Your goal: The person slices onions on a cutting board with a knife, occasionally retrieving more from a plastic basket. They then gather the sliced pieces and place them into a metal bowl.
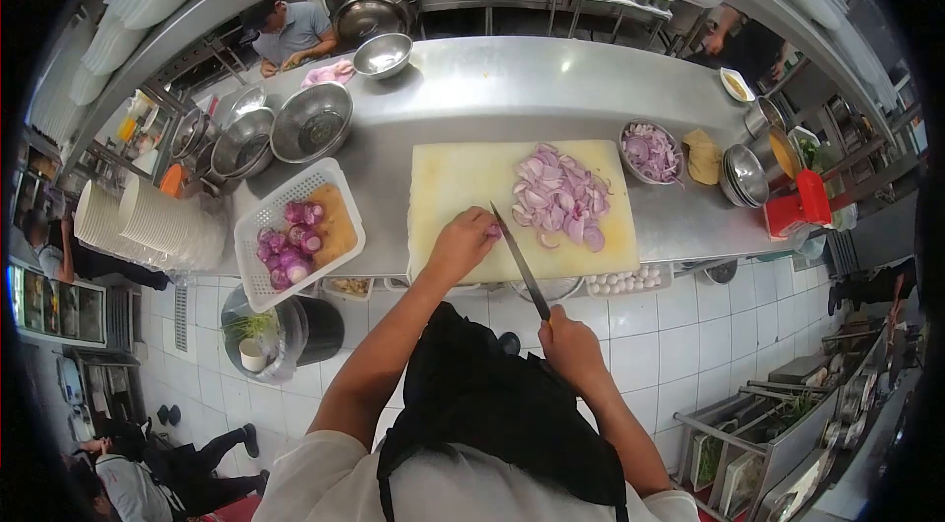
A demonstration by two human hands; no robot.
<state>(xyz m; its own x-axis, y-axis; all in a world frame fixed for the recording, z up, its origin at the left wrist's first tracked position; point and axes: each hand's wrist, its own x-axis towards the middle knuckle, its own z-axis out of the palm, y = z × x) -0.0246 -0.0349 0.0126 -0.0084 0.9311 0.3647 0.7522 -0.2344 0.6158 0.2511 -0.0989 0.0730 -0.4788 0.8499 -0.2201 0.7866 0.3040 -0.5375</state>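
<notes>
My left hand (465, 239) is closed on a piece of red onion (493, 230) over the near part of the cutting board (448, 183). In my right hand (571, 345) is the handle of a kitchen knife (520, 259), its long blade pointing away from me, with the tip just right of my left fingers. A pile of cut red onion (561, 195) covers the board's right half. To the left, a white plastic basket (258, 278) holds several peeled whole red onions (290, 248) and a brown sheet.
A metal bowl of cut onion (652, 152) stands right of the board, beside a brown cloth-like piece (703, 158), stacked bowls (745, 176) and a red container (799, 205). Empty metal bowls (311, 122) stand at left. A bin (320, 330) is below the basket. Other people are around.
</notes>
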